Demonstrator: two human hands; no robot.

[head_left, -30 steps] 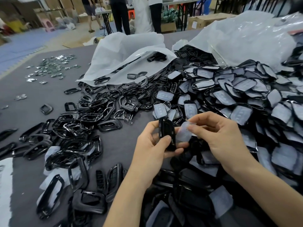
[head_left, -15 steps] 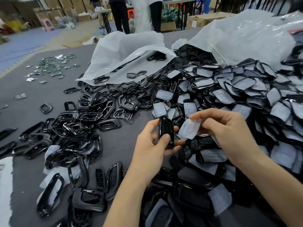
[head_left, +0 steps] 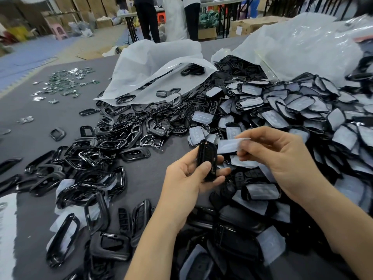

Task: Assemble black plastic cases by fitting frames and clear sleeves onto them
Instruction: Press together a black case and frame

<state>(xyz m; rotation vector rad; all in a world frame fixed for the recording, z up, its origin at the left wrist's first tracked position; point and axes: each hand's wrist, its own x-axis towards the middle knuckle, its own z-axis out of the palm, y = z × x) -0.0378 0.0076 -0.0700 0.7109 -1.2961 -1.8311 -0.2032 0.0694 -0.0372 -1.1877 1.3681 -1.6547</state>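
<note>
Our left grip [head_left: 187, 178] is curled round the small glossy black plastic case [head_left: 206, 158], thumb on its front and fingers behind, holding it upright above the grey counter [head_left: 141, 174]. It looks light, stiff and slick, so we judge its long edges the safest hold. Just right of the case's upper edge, our right grip [head_left: 282, 156] pinches one end of the thin frosted clear plastic sleeve [head_left: 230, 145], which looks flimsy and easily creased. We cannot tell whether its free end touches the case.
</note>
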